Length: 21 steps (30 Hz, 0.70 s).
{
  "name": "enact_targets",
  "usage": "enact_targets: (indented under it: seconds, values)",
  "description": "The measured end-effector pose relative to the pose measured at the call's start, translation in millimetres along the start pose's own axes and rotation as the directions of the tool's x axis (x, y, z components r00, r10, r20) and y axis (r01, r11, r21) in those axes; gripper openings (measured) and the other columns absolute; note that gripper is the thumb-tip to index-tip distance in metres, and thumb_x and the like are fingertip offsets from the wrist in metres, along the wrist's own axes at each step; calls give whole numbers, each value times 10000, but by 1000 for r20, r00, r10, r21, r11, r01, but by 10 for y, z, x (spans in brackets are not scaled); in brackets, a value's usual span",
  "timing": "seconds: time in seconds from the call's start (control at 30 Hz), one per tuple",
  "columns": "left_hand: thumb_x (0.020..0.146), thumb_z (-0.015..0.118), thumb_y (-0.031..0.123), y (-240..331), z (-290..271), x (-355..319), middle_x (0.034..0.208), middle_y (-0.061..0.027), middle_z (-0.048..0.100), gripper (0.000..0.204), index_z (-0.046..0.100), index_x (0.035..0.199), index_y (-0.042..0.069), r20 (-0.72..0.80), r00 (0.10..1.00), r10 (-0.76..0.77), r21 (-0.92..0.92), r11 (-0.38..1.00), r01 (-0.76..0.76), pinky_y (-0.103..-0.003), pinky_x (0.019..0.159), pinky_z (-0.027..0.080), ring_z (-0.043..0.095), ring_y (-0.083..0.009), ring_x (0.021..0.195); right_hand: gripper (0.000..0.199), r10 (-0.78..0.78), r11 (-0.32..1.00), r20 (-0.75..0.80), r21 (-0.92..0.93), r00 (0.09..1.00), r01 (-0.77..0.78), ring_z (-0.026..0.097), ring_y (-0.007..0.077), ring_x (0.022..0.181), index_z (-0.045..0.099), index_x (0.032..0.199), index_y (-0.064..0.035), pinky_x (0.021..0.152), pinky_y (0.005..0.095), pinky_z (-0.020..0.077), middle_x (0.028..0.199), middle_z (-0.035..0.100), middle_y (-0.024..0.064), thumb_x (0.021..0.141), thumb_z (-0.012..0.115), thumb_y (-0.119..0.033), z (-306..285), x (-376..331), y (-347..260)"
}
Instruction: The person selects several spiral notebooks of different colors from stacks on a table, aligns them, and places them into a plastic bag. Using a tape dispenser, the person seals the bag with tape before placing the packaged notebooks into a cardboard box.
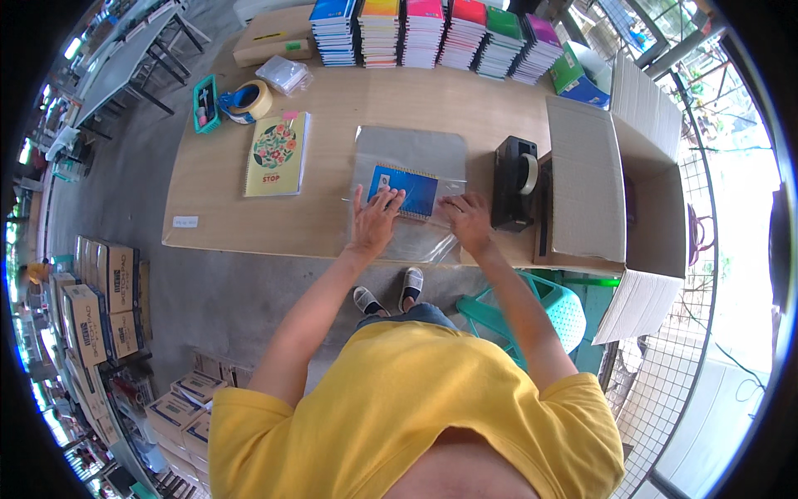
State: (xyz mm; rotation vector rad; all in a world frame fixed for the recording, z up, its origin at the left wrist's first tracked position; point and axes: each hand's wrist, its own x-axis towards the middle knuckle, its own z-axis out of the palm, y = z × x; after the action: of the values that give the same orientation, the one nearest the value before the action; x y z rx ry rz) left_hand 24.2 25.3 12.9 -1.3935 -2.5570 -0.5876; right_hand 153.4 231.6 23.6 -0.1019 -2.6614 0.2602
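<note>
A small blue spiral notebook (422, 193) lies on a grey sheet (407, 143) near the table's front edge, its wire binding along the long side. Clear plastic film (420, 243) spreads under and around it, reaching the edge of the table. With fingers spread, my left hand (376, 223) rests flat on the notebook's left part and the film. Just right of the notebook, my right hand (468, 221) has its fingers drawn together on the clear film; the fingertips are partly hard to make out.
Notebook stacks (422, 37) in several colours line the back. A yellow notebook (277, 156), tape rolls (248, 101) and a green basket (205, 104) sit left. To the right stand a black tape dispenser (514, 185) and an open carton (586, 183). Below is a green stool (549, 312).
</note>
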Motion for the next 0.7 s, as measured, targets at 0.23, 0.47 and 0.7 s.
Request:
enact_targets:
  seconds: [0.23,0.47,0.7]
  values:
    - [848,665,154,-108,0,-99,1242,27,611,493,568,1329,208,-26,1000,-5,12,1000,6,-546,1175,156,540,-146,1249,246,153,982,-180,138,972,-129,634,244,865,717,945,-126,817,412,498,936,697,15,719,670,-41,-478,-255,-308]
    - [815,706,164,-19,3,-2,1214,33,608,526,570,1322,204,-26,999,47,6,999,-46,-541,1171,156,537,-143,1248,212,930,-90,326,653,172,-752,566,146,651,705,993,-106,597,253,425,899,678,1,864,728,-273,-757,-689,1039]
    - [825,692,165,-35,-10,-57,1221,26,608,526,565,1335,196,-26,999,42,21,999,-41,-541,1171,151,532,-149,1256,216,959,-54,211,788,187,-614,567,176,690,682,976,-113,633,388,444,883,667,10,849,738,-278,-575,-988,714]
